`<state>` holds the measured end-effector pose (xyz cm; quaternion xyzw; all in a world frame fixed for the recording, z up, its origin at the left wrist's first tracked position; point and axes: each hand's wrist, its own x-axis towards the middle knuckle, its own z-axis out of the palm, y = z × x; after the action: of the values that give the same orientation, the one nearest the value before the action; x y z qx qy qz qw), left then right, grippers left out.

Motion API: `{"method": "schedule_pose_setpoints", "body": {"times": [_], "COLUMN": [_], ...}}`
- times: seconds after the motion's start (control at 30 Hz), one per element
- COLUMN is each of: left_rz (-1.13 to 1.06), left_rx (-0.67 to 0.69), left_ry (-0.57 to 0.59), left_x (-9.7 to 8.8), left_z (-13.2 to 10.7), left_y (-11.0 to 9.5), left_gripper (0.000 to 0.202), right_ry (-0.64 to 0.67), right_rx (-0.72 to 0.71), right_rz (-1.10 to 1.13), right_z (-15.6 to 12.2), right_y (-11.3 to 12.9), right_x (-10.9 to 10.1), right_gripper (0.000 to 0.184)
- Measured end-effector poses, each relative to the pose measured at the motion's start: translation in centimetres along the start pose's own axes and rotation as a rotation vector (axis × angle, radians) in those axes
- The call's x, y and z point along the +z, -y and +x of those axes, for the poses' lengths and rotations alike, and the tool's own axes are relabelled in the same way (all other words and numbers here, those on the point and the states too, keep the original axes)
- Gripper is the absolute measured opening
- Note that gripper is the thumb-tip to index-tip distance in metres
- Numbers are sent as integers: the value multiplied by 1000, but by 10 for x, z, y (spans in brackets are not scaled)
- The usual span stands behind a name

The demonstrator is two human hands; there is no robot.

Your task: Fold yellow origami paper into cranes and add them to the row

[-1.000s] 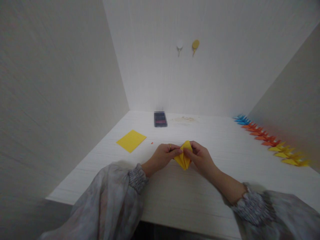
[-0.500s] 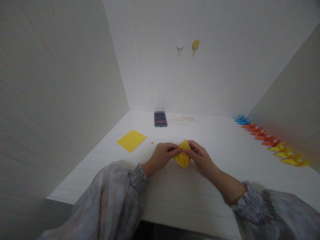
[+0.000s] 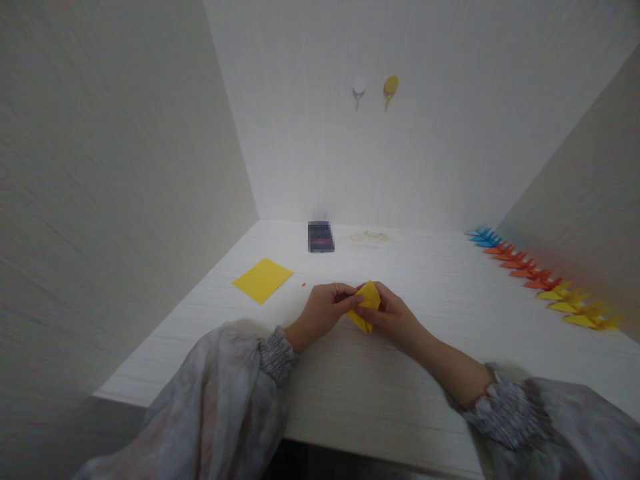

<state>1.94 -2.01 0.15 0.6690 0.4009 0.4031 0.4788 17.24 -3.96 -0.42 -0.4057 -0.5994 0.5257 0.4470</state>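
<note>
The white table lies open all round my hands, its near edge back under my forearms. My left hand and right hand both pinch the folded yellow paper held between them just above the tabletop. I judge I am pressing a crease, and the next fold needs its edges lined up.

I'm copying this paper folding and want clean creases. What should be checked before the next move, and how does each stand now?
1. Two-handed grip: ok, left hand and right hand pinch the folded yellow paper from both sides.
2. Paper resting on the table: cannot tell.
3. Edges lined up: cannot tell, the hands hide them.
4. Flat yellow sheet apart from the hands: ok, lying to the left.
5. Row of folded paper pieces clear of the arms: ok, along the table's right edge.
</note>
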Motion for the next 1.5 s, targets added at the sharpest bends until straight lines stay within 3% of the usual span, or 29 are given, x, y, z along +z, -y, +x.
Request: {"method": "schedule_pose_setpoints", "body": {"times": [0.23, 0.47, 0.57, 0.7, 0.83, 0.97, 1.5], "left_rz": [-24, -249, -236, -170, -168, -159, -73], "left_rx": [-2, -52, -85, -107, -122, -143, -134], "left_ry": [15, 43, 13, 3, 59, 105, 174], "left_x": [-1, 1, 0, -2, -1, -1, -1], "left_z": [-1, 0, 0, 0, 0, 0, 0], "left_y": [-1, 1, 0, -2, 0, 3, 4], "left_gripper": [26, 27, 26, 22, 24, 27, 34], "right_ry": [-3, -49, -41, -47, -132, -123, -112], "right_rx": [13, 36, 25, -65, -194, -240, -106], "right_rz": [18, 20, -39, -118, -254, -350, -287], "right_z": [-1, -2, -2, -1, -1, -3, -5], "right_y": [4, 3, 3, 2, 4, 10, 14], "right_x": [2, 3, 2, -1, -6, -7, -6], "right_gripper": [31, 37, 36, 32, 21, 12, 18]}}
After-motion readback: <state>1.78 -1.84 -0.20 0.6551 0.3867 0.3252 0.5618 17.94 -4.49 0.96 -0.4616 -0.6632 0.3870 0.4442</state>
